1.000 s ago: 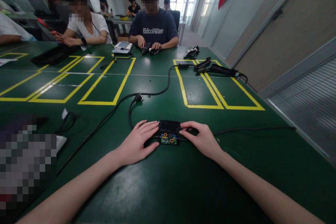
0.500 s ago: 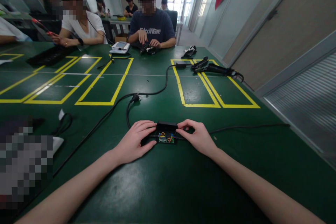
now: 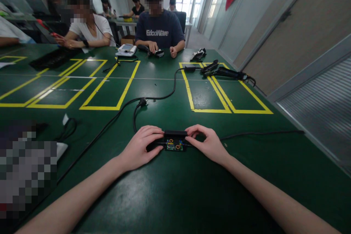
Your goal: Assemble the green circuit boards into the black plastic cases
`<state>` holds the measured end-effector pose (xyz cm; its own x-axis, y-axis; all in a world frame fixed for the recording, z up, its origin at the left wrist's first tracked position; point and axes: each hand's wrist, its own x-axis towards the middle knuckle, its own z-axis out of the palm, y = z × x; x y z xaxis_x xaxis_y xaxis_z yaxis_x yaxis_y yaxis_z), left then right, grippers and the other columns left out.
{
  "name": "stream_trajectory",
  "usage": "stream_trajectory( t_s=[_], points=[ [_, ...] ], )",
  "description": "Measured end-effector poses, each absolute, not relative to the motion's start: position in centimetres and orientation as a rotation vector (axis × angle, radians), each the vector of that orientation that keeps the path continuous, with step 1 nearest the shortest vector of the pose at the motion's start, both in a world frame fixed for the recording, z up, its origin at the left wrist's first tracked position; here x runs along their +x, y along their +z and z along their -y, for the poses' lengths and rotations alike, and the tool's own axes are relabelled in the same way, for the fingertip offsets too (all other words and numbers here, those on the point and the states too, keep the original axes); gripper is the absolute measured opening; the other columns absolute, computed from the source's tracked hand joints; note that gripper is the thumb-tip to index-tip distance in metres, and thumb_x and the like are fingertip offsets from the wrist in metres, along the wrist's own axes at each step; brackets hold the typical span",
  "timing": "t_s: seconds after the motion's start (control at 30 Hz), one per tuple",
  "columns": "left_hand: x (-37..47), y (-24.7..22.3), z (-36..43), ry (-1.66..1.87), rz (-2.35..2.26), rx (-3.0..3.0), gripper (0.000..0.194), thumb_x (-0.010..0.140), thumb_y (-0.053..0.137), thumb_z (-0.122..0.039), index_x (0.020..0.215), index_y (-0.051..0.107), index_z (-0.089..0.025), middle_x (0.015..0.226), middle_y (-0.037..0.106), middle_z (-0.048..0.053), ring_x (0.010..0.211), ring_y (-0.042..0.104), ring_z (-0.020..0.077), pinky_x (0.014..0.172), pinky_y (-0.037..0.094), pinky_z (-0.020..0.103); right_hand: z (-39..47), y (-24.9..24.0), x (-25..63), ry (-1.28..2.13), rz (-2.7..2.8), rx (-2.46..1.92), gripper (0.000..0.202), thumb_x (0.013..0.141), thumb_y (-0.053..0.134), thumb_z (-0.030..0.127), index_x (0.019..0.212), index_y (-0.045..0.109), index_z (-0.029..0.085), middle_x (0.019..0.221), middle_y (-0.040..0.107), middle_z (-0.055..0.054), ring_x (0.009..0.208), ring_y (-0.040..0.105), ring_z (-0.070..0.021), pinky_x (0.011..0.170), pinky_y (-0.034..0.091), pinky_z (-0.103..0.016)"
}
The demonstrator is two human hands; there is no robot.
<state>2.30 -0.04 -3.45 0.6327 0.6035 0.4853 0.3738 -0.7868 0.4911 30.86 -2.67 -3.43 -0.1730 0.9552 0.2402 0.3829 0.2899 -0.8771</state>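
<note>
Far left across green table [image 3: 175, 193], person in white top [image 3: 101, 27], forearms down. Nearer, black plug [image 3: 142, 102] beyond left hand [image 3: 142, 149]. That hand's fingertips at left end of small open case [image 3: 184, 148]; can't tell whether gripping. Case on table between both hands, circuit board [image 3: 174, 146] exposed, black lid [image 3: 175, 134] tilted along far edge. Right hand [image 3: 207, 142] pinching lid's right end, thumb and forefinger. Beyond, dark cable [image 3: 263, 132] running rightward.
</note>
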Motion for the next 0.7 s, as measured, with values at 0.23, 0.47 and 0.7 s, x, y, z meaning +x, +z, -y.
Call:
stream_trajectory(
  t_s=[0.23,0.47,0.7],
  points=[
    [2.4,-3.2,0.1,0.888,-0.748,2.502,0.017,0.101,0.062,-0.023,0.114,0.072,-0.021,0.113,0.078,0.009,0.109,0.072,0.0237,0.105,0.053,0.046,2.8,-2.2,31.4,0.869,1.904,-1.010,0.015,0.097,0.058,0.025,0.097,0.072,0.020,0.094,0.076,-0.008,0.084,0.071,-0.0193,0.077,0.059,-0.032],
    [2.7,-2.9,0.2,0.844,-0.783,2.477,0.019,0.104,0.054,-0.023,0.105,0.073,-0.020,0.108,0.079,0.008,0.106,0.073,0.0224,0.105,0.053,0.045,3.0,-2.8,31.8,0.646,2.145,-0.870,0.016,0.091,0.069,0.020,0.105,0.076,0.022,0.108,0.074,-0.009,0.098,0.073,-0.0219,0.089,0.059,-0.037],
    [2.7,-2.9,0.5,0.877,-0.895,2.500,0.016,0.097,0.064,-0.029,0.108,0.071,-0.020,0.105,0.078,0.009,0.102,0.072,0.0244,0.097,0.056,0.044,3.0,-3.1,31.7,0.536,2.238,-0.824,0.027,0.089,0.072,0.019,0.115,0.075,0.022,0.113,0.071,-0.011,0.100,0.071,-0.0215,0.086,0.060,-0.035]
  ],
)
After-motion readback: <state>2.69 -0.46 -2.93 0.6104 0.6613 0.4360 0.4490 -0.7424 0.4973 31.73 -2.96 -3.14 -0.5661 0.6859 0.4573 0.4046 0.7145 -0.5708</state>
